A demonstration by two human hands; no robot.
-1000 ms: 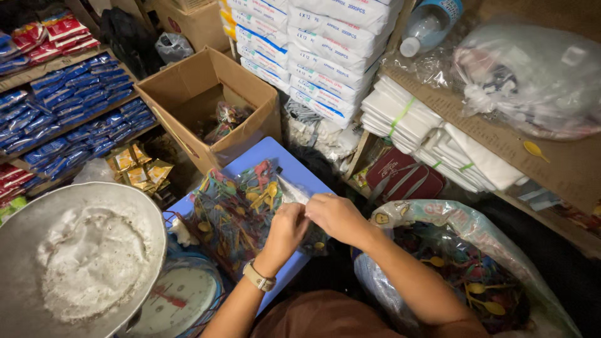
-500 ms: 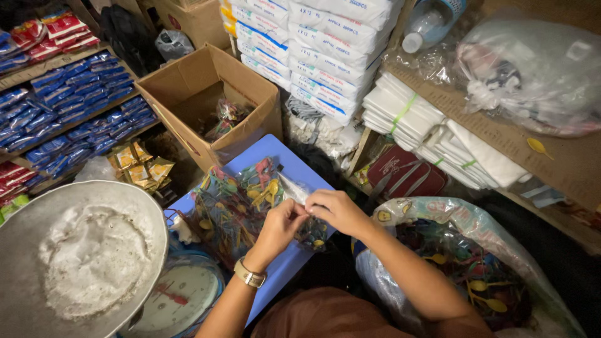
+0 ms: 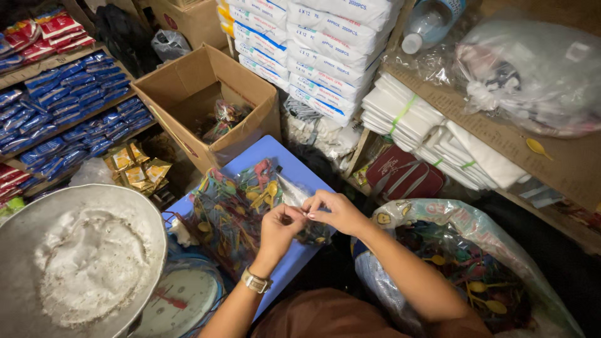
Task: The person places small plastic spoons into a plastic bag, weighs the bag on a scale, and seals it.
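At the centre of the frame two hands meet over one flat blue plastic board [image 3: 285,159]. The left hand [image 3: 280,230], with one metal wristwatch [image 3: 255,281] on its wrist, has its fingers closed in a pinch on the neck of a small clear plastic bag of coloured plastic spoons [image 3: 294,201]. The right hand [image 3: 335,209] pinches the same bag from the other side, fingertips touching those of the left. The bag sits just above the board's right part, tilted toward the upper left.

On the board, left of the hands, lies one heap of filled clear packets of coloured spoons [image 3: 228,213]; their number cannot be told. At lower right stands one large open clear plastic sack of loose coloured spoons [image 3: 463,263], just beside the right forearm. One open brown cardboard box [image 3: 194,94] sits at upper centre-left with a few packets inside. At lower left, one round metal pan of white powder [image 3: 81,263] rests on one dial weighing scale [image 3: 181,300]. One single yellow spoon [image 3: 537,148] lies on the cardboard shelf at right.
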